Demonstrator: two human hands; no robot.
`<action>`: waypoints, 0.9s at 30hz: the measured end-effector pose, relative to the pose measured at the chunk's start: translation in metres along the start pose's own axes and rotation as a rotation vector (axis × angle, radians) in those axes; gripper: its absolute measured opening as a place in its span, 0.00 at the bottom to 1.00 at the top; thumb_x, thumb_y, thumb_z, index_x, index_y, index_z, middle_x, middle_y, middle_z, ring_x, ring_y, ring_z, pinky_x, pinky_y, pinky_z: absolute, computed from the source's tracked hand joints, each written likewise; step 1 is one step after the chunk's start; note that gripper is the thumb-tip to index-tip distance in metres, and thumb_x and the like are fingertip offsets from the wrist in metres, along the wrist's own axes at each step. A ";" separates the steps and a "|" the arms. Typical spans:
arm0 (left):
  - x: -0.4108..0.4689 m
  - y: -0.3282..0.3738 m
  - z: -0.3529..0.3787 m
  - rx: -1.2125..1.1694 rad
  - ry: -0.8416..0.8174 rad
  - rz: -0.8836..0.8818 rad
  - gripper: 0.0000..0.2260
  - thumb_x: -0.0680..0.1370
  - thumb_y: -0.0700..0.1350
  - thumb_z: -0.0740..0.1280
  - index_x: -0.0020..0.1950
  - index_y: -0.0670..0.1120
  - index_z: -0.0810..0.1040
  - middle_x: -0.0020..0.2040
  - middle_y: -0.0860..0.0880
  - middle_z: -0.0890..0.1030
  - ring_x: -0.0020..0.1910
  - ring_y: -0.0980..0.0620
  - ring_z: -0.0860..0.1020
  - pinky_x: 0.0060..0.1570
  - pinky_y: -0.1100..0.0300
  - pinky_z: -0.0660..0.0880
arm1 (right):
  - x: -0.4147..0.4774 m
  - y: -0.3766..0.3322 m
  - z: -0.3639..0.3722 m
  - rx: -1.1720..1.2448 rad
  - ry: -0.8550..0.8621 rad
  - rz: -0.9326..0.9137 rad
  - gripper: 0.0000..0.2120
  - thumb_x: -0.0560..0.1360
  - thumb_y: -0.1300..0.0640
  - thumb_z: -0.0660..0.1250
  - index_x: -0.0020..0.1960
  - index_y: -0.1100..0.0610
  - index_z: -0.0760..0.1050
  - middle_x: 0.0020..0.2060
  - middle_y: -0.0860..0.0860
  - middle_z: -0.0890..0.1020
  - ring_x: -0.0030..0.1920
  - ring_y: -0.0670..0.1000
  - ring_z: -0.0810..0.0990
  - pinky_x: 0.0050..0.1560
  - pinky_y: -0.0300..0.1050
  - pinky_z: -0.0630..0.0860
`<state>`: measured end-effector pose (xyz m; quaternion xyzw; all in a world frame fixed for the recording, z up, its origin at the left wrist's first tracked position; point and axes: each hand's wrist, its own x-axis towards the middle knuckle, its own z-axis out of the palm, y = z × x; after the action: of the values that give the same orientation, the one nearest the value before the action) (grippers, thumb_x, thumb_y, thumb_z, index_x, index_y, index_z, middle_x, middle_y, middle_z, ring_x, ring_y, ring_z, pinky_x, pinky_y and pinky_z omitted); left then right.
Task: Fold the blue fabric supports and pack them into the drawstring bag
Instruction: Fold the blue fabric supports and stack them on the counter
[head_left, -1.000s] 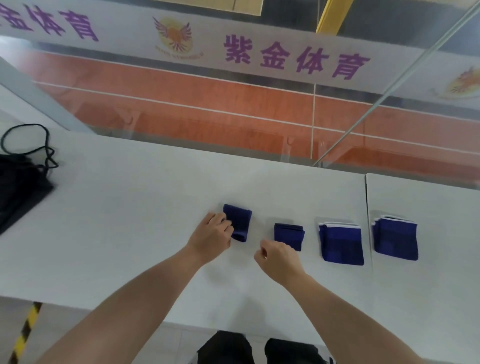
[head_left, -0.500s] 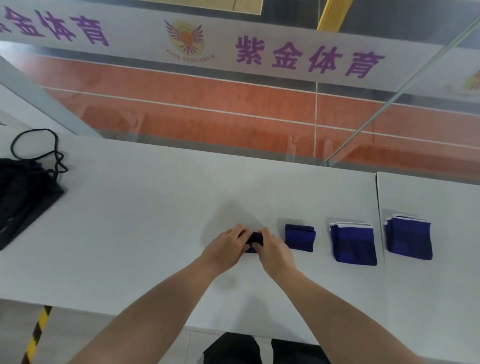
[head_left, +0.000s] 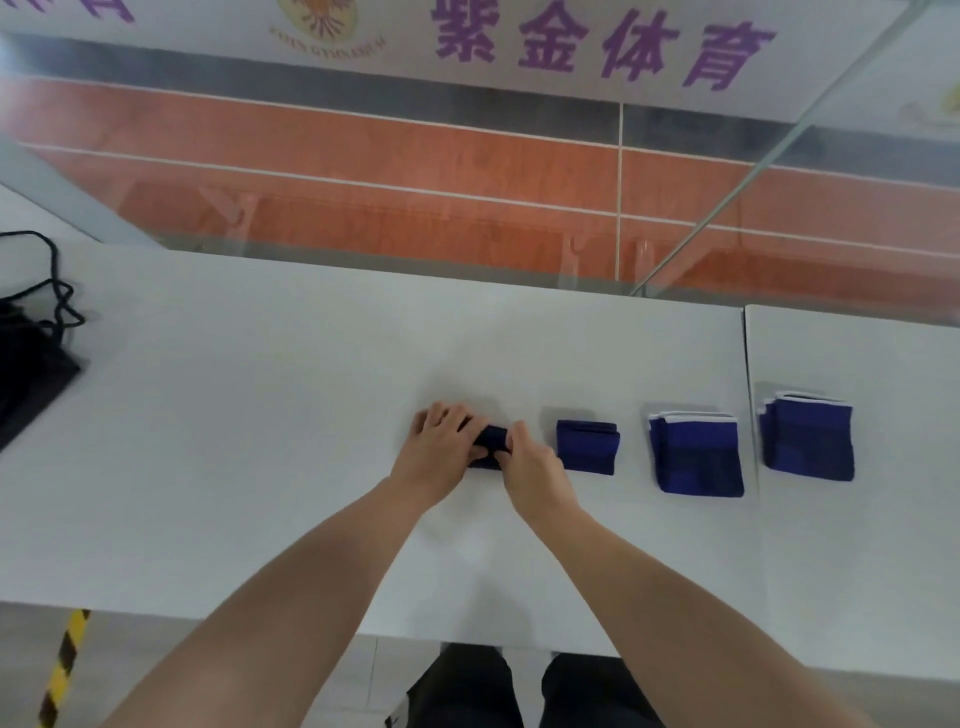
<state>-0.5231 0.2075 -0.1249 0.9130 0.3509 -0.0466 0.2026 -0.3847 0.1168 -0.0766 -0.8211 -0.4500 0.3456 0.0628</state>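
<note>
On the white table (head_left: 260, 441), my left hand (head_left: 441, 447) and my right hand (head_left: 530, 467) both grip a small dark blue fabric support (head_left: 491, 441) pressed down between them; most of it is hidden by my fingers. To its right lie three more blue supports in a row: a small folded one (head_left: 587, 447), a larger one with a white edge (head_left: 696, 452), and another with a white edge (head_left: 808, 439) on the adjoining table. The black drawstring bag (head_left: 31, 374) lies flat at the far left edge, its cord looped above it.
A glass barrier (head_left: 467, 218) runs along the table's far edge, with an orange sports floor beyond. A seam (head_left: 748, 395) splits the two tabletops at the right. A yellow-black striped floor marking (head_left: 62, 670) shows below the table's near edge.
A second ago my left hand held the support alone, my right hand apart. Both hands then closed on it together, and the support now looks more compact between them.
</note>
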 end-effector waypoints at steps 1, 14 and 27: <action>0.002 0.002 -0.004 0.007 -0.019 -0.009 0.15 0.81 0.53 0.63 0.66 0.50 0.73 0.62 0.49 0.74 0.62 0.43 0.70 0.63 0.49 0.66 | -0.004 0.004 -0.005 -0.052 -0.007 0.008 0.05 0.83 0.54 0.58 0.57 0.55 0.66 0.40 0.49 0.73 0.36 0.53 0.72 0.36 0.46 0.67; 0.064 0.126 -0.070 0.204 -0.052 0.322 0.06 0.79 0.43 0.61 0.51 0.49 0.77 0.43 0.49 0.83 0.43 0.46 0.80 0.55 0.53 0.73 | -0.052 0.113 -0.124 -0.100 -0.081 0.235 0.10 0.76 0.49 0.56 0.39 0.51 0.69 0.37 0.48 0.80 0.39 0.53 0.80 0.41 0.47 0.77; 0.139 0.281 0.007 0.007 -0.333 -0.108 0.29 0.79 0.53 0.66 0.77 0.47 0.59 0.74 0.45 0.66 0.71 0.43 0.66 0.70 0.47 0.66 | -0.072 0.289 -0.173 -0.018 -0.194 0.224 0.09 0.80 0.52 0.56 0.57 0.55 0.70 0.54 0.55 0.81 0.47 0.57 0.77 0.48 0.47 0.74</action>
<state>-0.2327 0.1025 -0.0677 0.8733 0.3607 -0.2093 0.2518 -0.1009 -0.0731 -0.0293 -0.8295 -0.3623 0.4241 -0.0272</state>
